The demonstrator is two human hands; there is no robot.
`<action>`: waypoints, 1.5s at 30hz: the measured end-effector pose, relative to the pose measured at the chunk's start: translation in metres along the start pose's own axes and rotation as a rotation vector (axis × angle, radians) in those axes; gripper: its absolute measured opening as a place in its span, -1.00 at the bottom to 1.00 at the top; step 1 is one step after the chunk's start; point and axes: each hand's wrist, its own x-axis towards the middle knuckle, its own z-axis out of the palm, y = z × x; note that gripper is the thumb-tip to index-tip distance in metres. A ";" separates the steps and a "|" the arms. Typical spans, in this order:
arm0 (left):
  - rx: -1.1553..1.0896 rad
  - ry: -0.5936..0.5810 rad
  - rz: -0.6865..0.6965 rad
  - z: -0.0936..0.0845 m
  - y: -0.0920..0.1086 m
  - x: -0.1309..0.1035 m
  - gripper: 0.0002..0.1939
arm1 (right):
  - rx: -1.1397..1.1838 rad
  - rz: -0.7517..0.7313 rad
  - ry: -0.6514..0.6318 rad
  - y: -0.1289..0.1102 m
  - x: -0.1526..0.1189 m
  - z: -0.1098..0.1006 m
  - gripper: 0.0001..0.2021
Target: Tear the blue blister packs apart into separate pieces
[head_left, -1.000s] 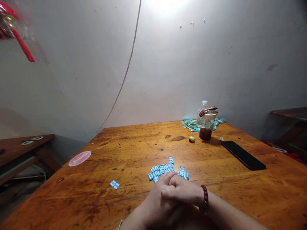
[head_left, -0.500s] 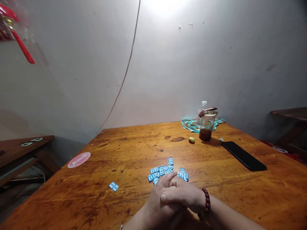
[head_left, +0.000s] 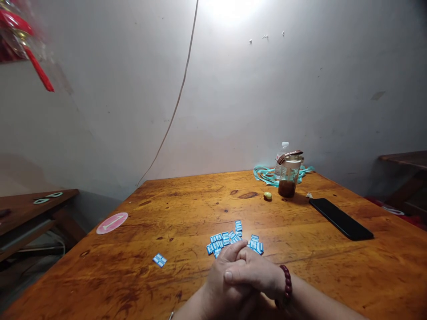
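My left hand (head_left: 216,286) and my right hand (head_left: 255,270) are clasped together low in the middle of the view. The right thumb lies across the left hand, and both hands' fingers are closed on each other. A dark red bead bracelet (head_left: 287,282) circles my right wrist. Just beyond the hands lies a loose pile of small blue-and-white cards (head_left: 220,240), partly hidden by them. A few more such pieces (head_left: 255,244) sit right of the pile. One separate blue-and-white piece (head_left: 159,260) lies to the left, apart from my hands.
On the wooden table (head_left: 187,200), a black phone (head_left: 340,218) lies at right. Behind it stand a cup with dark liquid (head_left: 287,180) and a clear bottle (head_left: 284,146), among turquoise ribbons (head_left: 265,174). A small yellowish object (head_left: 267,195) is nearby. A pink round sticker (head_left: 112,223) marks the left edge.
The view has shifted slightly, so the scene appears a little lower and farther right. My hands stay clasped, and nothing on the table has moved.
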 end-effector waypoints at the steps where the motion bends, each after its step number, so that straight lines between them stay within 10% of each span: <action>1: 0.008 0.007 -0.002 -0.001 0.000 0.001 -0.76 | 0.022 0.004 -0.014 0.001 0.000 0.001 -0.86; 7: -0.010 -0.061 -0.014 -0.018 -0.002 0.009 -0.73 | -0.122 -0.087 0.030 0.005 0.007 -0.011 -0.70; 13: 0.099 0.093 -0.451 -0.025 -0.041 -0.005 -0.71 | -0.668 -0.274 0.467 0.013 0.018 -0.062 -0.73; 19: 0.180 -0.118 -0.673 -0.018 -0.066 -0.020 -0.70 | -1.121 -0.228 0.230 0.027 0.022 -0.064 -0.75; 32: 0.093 -0.196 -0.713 -0.028 -0.063 -0.019 -0.70 | -1.054 0.088 0.284 0.026 0.007 -0.091 -0.65; 39: -0.192 -0.152 -0.630 -0.019 -0.047 -0.006 -0.64 | -0.901 -0.022 0.338 0.040 0.025 -0.061 -0.84; 45: -0.145 -0.014 -0.733 -0.027 -0.064 -0.012 -0.73 | -0.816 -0.066 0.491 0.033 0.026 -0.077 -0.80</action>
